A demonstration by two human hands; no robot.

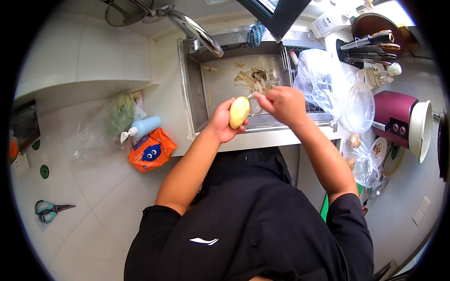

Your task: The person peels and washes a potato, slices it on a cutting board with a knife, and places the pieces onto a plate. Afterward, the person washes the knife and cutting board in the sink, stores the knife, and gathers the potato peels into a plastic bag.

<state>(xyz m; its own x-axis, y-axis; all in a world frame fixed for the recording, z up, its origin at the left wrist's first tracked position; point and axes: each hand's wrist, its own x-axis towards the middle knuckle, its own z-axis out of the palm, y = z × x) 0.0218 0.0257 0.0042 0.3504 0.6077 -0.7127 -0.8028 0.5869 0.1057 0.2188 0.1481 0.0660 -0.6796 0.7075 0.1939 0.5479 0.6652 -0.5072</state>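
Observation:
My left hand [221, 122] is closed around a pale yellow potato [239, 112], held over the front edge of the sink. Most of the potato's visible surface is peeled. My right hand [287, 104] is in a fist just to the right of it, shut on a peeler [255, 105] whose head is close beside the potato. Whether the blade touches the potato I cannot tell. Below and beyond the hands, a heap of potato peelings [257, 78] lies on the floor of the metal sink [197, 108].
A chrome faucet [194, 30] arches over the sink. To its right are a clear plastic bag [318, 77], a plastic tub [360, 107] and a knife block [349, 54]. An orange packet [152, 150], a blue bottle [146, 125] and scissors [50, 210] lie left.

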